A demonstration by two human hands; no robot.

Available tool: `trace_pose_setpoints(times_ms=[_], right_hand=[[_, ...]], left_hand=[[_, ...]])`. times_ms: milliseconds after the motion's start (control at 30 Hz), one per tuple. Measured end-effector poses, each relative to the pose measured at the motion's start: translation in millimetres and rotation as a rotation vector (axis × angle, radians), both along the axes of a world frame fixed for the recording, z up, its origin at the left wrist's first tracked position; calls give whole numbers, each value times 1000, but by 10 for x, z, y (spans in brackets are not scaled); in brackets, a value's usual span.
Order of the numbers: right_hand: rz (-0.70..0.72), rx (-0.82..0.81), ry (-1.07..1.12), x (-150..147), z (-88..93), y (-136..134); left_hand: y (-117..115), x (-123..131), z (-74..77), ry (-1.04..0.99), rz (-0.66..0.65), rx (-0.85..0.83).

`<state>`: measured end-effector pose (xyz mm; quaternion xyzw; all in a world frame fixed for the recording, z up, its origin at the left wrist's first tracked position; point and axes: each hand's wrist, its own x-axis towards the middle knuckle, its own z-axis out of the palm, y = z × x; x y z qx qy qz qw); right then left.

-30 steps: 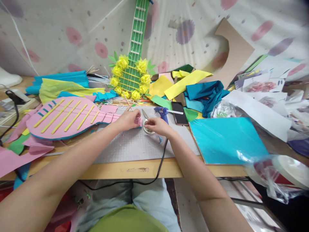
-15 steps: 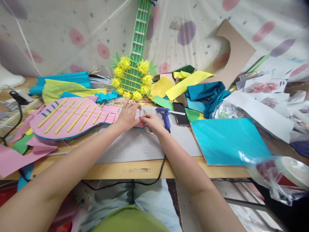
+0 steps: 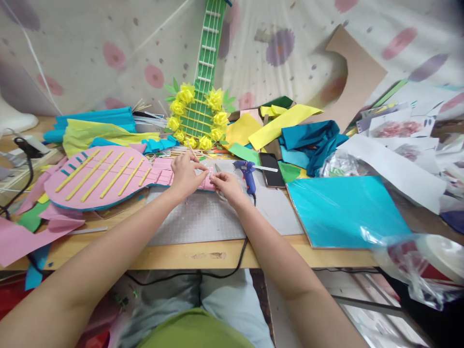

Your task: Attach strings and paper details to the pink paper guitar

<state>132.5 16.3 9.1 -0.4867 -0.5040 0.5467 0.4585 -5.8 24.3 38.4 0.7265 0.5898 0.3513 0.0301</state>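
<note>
A pink paper instrument (image 3: pixel 108 166) with a blue edge and yellow bars lies on the table, its neck (image 3: pixel 161 177) running right, under my hands. Over that neck my left hand (image 3: pixel 186 175) is closed, thumb and finger pinched together near the end. Close by on the right, my right hand (image 3: pixel 229 187) also pinches at the neck's tip. Between the fingertips shows a small pink bit, too small to make out. Scissors lie partly hidden behind my right hand. A blue glue gun (image 3: pixel 248 175) with a white glue stick rests just right of it.
A green instrument with yellow paper flowers (image 3: pixel 201 111) leans at the back. A grey cutting mat (image 3: pixel 195 222) lies beneath my hands. Rightward are a phone (image 3: pixel 271 169), a turquoise board (image 3: pixel 350 212) and crumpled paper. The glue gun's black cord (image 3: pixel 242 253) hangs over the table edge.
My left fingers have lowered and drawn closer together, with the fingertips slightly apart from my right hand's. The right hand stays nearly in place.
</note>
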Motion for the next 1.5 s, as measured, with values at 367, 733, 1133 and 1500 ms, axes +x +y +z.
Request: trace_pose_setpoints(times_ms=[367, 733, 1133, 1500], right_hand=[[22, -15, 25, -23, -2, -10], [-12, -109, -110, -1, 10, -37], [-21, -94, -303, -8, -38, -7], [182, -44, -1013, 1040, 433, -186]], left_hand=[[4, 56, 25, -24, -7, -95], [-4, -33, -8, 215, -255, 12], [37, 8, -4, 259, -328, -85], [104, 85, 75, 301, -405, -130]])
